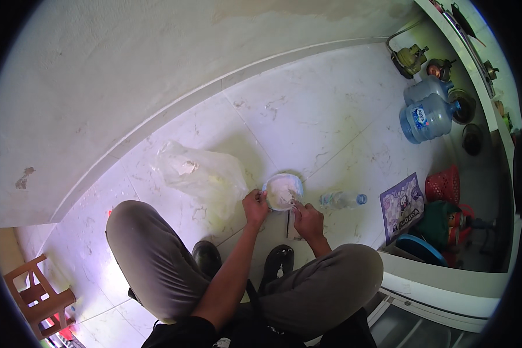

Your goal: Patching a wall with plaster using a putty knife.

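On the floor, the left hand grips a bowl; the right hand curls, hold unclear — pale contents in, work apparently unfinished.

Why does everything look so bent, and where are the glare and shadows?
In the head view, the fisheye lens curves the baseboard and leaves the corners black; in the same head view, glare washes out the floor beside the left knee, soft shadow falls beyond the plastic bag, and the bowl is too small to judge fine focus.
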`<move>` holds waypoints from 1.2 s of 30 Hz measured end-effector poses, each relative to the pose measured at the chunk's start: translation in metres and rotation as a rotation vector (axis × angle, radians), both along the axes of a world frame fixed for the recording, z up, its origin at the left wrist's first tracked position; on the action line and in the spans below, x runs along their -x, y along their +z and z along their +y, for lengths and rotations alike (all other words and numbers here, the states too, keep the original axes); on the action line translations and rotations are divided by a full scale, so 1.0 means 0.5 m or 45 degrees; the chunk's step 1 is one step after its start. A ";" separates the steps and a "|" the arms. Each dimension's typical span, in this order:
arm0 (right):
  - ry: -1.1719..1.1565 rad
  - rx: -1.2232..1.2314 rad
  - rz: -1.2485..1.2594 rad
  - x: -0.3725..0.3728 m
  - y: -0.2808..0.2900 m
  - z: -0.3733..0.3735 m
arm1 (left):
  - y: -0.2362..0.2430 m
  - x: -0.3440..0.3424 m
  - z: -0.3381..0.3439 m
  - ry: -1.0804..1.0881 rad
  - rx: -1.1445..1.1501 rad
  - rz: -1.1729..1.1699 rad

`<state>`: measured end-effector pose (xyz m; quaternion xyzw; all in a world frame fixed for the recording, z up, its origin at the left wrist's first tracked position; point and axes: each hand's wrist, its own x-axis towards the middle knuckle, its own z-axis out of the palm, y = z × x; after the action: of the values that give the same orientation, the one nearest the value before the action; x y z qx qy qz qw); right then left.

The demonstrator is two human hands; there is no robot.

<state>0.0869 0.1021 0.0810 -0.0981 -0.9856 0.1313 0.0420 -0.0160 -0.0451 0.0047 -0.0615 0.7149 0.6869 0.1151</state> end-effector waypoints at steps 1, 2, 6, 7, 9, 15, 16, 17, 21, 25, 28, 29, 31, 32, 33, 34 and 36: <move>0.005 0.047 0.030 0.004 0.001 -0.001 | -0.002 0.001 -0.001 -0.001 0.004 0.003; 0.009 0.094 0.060 0.008 0.001 -0.003 | -0.003 0.001 -0.002 -0.009 0.001 -0.004; 0.005 0.015 -0.019 0.010 0.019 -0.009 | -0.012 0.000 -0.002 -0.027 0.010 0.001; -0.024 0.075 0.038 0.012 0.031 -0.011 | -0.013 0.001 -0.003 -0.031 0.012 0.001; -0.055 0.138 0.094 0.008 0.022 -0.017 | -0.016 0.003 -0.008 -0.069 0.085 0.066; 0.011 0.043 0.010 -0.008 0.022 0.004 | 0.001 -0.002 0.002 -0.009 -0.015 -0.005; -0.034 0.066 0.019 0.003 0.037 -0.001 | 0.001 -0.001 0.000 -0.013 -0.017 -0.006; -0.080 0.088 0.029 0.009 0.044 -0.005 | 0.001 0.001 -0.003 -0.016 0.020 0.009; -0.044 0.105 0.015 -0.003 -0.005 -0.003 | -0.007 -0.004 0.001 -0.047 0.074 0.066; -0.080 0.156 0.020 0.005 0.055 -0.016 | -0.016 -0.007 0.002 0.006 -0.007 0.045; -0.085 0.223 0.027 0.011 0.017 -0.025 | -0.019 -0.005 -0.011 0.014 0.045 0.054; -0.046 0.234 -0.008 0.010 0.013 -0.023 | -0.018 -0.007 -0.003 0.001 0.032 0.041; -0.026 0.191 -0.027 -0.009 0.022 -0.015 | -0.017 -0.009 0.003 -0.005 0.026 0.025; 0.003 0.160 -0.049 -0.013 0.029 -0.013 | -0.017 -0.009 0.002 -0.013 0.021 0.030; 0.010 0.165 -0.052 -0.010 0.034 -0.008 | -0.017 -0.009 -0.001 -0.020 0.016 0.034; -0.036 0.129 -0.068 -0.002 0.052 -0.003 | -0.012 -0.009 -0.001 -0.023 0.014 0.032; -0.086 0.090 -0.087 -0.005 0.054 0.007 | -0.001 -0.008 -0.001 -0.036 0.041 0.008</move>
<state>0.0894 0.1054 0.1079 -0.1372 -0.9773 0.1613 0.0092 -0.0122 -0.0457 0.0042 -0.0511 0.7271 0.6737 0.1216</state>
